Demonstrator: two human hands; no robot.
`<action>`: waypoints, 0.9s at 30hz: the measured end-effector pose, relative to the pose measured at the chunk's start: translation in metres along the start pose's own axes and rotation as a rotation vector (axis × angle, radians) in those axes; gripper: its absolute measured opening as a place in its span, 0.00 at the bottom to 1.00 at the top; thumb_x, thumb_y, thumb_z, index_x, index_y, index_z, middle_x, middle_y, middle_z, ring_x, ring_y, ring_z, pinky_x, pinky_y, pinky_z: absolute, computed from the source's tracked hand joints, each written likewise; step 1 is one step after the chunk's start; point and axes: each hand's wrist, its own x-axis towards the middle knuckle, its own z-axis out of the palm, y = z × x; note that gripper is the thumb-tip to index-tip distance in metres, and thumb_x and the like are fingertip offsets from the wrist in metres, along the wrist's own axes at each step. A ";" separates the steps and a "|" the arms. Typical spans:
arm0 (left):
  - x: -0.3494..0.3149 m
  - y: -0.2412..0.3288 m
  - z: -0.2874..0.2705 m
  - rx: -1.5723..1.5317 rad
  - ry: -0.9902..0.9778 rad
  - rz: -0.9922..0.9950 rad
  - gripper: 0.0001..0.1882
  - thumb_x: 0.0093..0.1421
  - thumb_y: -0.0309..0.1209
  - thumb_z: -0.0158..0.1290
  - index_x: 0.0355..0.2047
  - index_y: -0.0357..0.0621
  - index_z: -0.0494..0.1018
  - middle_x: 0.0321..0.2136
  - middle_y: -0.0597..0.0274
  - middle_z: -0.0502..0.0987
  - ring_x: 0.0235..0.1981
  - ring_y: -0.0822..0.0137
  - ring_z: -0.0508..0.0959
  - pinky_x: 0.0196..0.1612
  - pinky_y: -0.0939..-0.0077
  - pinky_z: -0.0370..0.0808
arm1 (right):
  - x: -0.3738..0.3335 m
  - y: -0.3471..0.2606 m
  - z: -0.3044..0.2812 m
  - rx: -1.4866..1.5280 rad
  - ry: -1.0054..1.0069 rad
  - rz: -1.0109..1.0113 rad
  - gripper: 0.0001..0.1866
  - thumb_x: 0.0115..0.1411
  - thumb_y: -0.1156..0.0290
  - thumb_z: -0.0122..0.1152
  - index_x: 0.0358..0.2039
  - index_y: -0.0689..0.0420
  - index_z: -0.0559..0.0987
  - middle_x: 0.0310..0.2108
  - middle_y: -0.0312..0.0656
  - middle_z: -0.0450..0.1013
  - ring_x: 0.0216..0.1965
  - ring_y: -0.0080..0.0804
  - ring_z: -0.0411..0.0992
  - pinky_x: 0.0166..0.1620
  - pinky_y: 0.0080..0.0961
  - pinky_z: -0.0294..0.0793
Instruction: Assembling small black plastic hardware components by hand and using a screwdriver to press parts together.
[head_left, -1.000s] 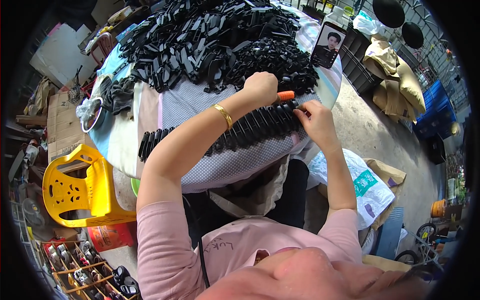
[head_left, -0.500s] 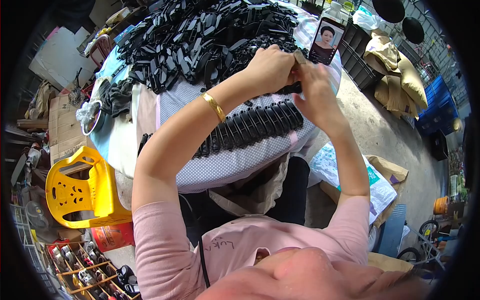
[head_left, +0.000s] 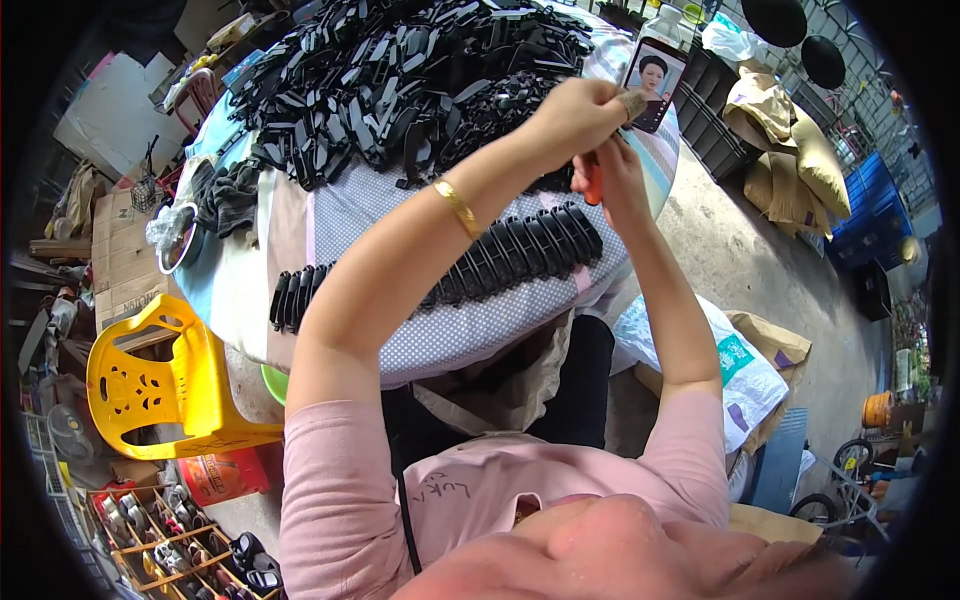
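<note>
My left hand reaches across the table with its fingers curled; what they hold, if anything, is hidden. A brownish cover on one of its fingertips overlaps the lower edge of a phone. Just below, my right hand is closed around an orange-red handle; the rest of that tool is out of sight. Nearer to me, black ribbed plastic pieces stand side by side in a long row, partly behind my left forearm. Beyond my hands lies a big heap of loose black plastic parts.
The round table wears a dotted, striped cloth. A dark bundle of fabric and a white-rimmed bowl sit at its left. A yellow chair stands at left. Sacks, black crates and a white bag are at right.
My left hand has moved right and away from me, up to the phone. My right hand has closed, and the orange-red handle shows in it. The row's left end has come into view.
</note>
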 end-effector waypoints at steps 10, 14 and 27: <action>0.002 -0.001 0.008 0.231 -0.050 0.003 0.21 0.52 0.45 0.51 0.28 0.37 0.78 0.21 0.57 0.77 0.23 0.69 0.77 0.31 0.77 0.74 | 0.010 0.021 -0.002 0.054 0.049 -0.163 0.09 0.61 0.68 0.47 0.29 0.61 0.68 0.13 0.34 0.63 0.10 0.20 0.61 0.16 0.19 0.65; 0.015 -0.018 0.011 0.268 -0.091 0.069 0.21 0.53 0.45 0.49 0.27 0.37 0.78 0.22 0.56 0.78 0.22 0.67 0.77 0.30 0.75 0.74 | 0.007 0.016 0.012 0.027 0.095 -0.189 0.14 0.60 0.67 0.46 0.21 0.62 0.69 0.12 0.33 0.63 0.09 0.19 0.61 0.15 0.17 0.64; -0.014 -0.031 0.018 0.223 0.183 0.223 0.18 0.57 0.39 0.49 0.21 0.36 0.78 0.16 0.53 0.76 0.19 0.66 0.77 0.26 0.74 0.73 | 0.000 0.036 0.023 -0.137 0.263 -0.460 0.09 0.58 0.68 0.50 0.33 0.62 0.70 0.29 0.34 0.69 0.28 0.17 0.69 0.26 0.14 0.66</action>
